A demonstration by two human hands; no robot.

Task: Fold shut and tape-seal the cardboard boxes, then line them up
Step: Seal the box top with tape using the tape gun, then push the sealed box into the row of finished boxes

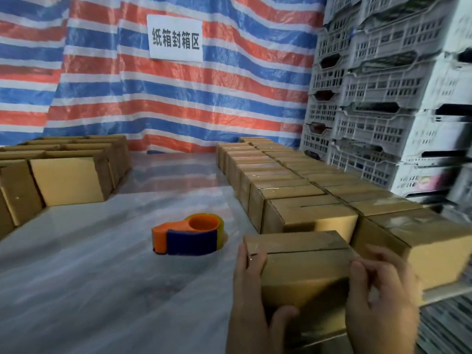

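Lining-up step: left hand (pixel 251 290) and right hand (pixel 380 300), fingers curled round small brown cardboard box (pixel 301 261), apparently taped. Next: butt it against sealed box row (pixel 291 192), right.

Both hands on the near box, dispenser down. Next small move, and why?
Probably slide the held box forward until it butts against the last box of the row. The left hand and right hand grip its sides, its flaps lie shut, and the tape dispenser lies apart on the table. Whether the seam is taped is unclear.
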